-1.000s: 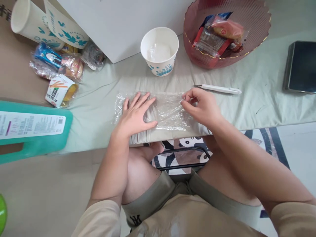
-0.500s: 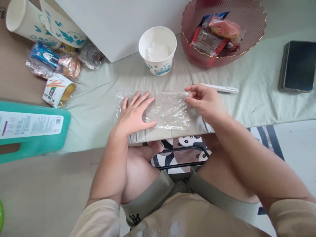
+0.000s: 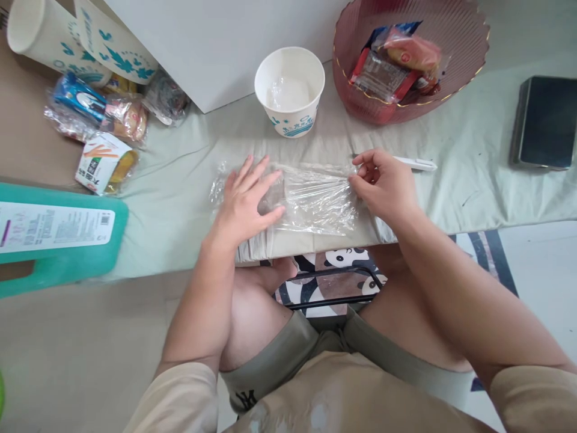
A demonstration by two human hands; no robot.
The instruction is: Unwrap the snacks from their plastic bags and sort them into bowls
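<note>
A sheet of clear plastic wrap (image 3: 315,201) lies on the pale green cloth (image 3: 180,192) near the table's front edge. My left hand (image 3: 246,201) rests flat on its left part, fingers spread. My right hand (image 3: 385,186) pinches the wrap's right edge between thumb and fingers and pulls it taut, so creases run across the film. A white paper bowl (image 3: 290,90) with blue print stands just behind the wrap; something clear lies inside it.
A white pen (image 3: 417,163) lies behind my right hand. A pink ribbed basket (image 3: 451,66) holds snack packets at the back. A dark tablet (image 3: 545,123) sits far right. Snack packets (image 3: 101,135), paper cups (image 3: 40,36), a white box (image 3: 216,42) and a teal box (image 3: 58,237) are left.
My right hand has moved right along the wrap and now pulls its edge tight. My left hand has slid a little up the sheet.
</note>
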